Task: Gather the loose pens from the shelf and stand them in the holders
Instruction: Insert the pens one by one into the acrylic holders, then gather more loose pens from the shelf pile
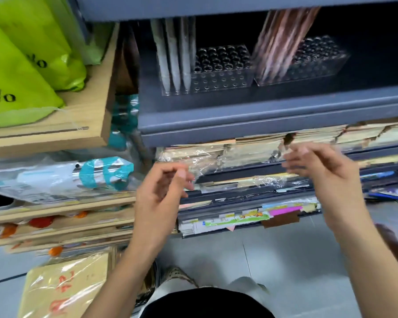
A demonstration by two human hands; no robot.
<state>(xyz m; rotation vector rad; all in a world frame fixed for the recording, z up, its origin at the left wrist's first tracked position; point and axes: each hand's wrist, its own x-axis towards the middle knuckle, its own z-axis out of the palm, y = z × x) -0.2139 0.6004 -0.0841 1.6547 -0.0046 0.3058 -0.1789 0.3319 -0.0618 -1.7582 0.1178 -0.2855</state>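
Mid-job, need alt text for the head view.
The left hand and right hand hover loosely curled, apparently empty, below a dark shelf. On it, the left clear holder has white pens, the right clear holder pinkish-brown pens.

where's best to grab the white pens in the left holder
Probably the mid-barrels of the white pens, reached from the front: their tips sit down in the left holder, and their tops run up behind the shelf above.

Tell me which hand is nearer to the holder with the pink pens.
Right. The right hand is below the holder with the pink pens; the left hand is lower and far to its left.
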